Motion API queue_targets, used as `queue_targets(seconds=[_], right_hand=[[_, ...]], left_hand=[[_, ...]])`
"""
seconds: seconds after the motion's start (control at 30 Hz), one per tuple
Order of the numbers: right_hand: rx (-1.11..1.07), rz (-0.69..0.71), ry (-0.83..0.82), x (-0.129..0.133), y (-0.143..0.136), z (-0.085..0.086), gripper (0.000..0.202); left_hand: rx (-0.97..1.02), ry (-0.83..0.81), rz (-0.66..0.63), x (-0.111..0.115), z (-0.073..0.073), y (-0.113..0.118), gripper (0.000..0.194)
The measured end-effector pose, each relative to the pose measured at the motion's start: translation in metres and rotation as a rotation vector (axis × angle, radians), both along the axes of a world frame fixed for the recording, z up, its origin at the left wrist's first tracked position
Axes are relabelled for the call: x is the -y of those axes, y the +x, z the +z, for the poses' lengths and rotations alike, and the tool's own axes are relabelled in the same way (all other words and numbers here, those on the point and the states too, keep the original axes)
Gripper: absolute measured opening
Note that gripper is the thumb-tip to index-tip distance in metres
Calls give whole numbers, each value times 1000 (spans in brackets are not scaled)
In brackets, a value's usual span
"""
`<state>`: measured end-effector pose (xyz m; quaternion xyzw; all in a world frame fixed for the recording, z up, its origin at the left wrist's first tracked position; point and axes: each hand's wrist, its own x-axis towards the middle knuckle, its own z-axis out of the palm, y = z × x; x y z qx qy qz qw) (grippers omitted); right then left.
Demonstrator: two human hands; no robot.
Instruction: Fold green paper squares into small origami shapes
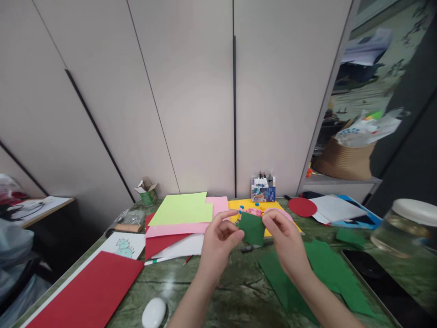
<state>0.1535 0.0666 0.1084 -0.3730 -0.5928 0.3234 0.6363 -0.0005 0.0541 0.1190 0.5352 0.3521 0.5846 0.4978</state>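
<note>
A small square of green paper (pixel 251 228) is held up above the table between my two hands. My right hand (pixel 285 237) pinches its upper right corner between thumb and fingers. At the left edge, the thumb and curled fingers of my left hand (pixel 220 239) close on the paper, with the index finger raised apart from them. Behind the square lies a yellow sheet (pixel 273 207) with pink and blue pieces on it, partly hidden by the paper and hands. Larger green sheets (pixel 331 269) lie under and beside my right forearm.
Lime paper (pixel 184 209) tops a stack of coloured sheets. Red paper (pixel 92 287) and a white mouse (pixel 154 313) are on the left. A phone (pixel 382 282), a lidded jar (pixel 404 228) and a red disc (pixel 302 207) sit right. A pen box (pixel 263 188) stands against the cabinet.
</note>
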Motion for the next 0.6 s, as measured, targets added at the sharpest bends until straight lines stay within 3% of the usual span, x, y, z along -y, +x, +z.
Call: queue_targets(seconds=[0.1, 0.27, 0.6], right_hand=[[59, 17, -13, 1, 0, 4, 21], [163, 53, -42, 6, -2, 7, 24], [139, 96, -95, 6, -2, 6, 25]], left_hand=[[-41, 6, -41, 0, 0, -2, 32], [-116, -49, 25, 1, 1, 2, 31], [0, -63, -47, 2, 3, 5, 26]])
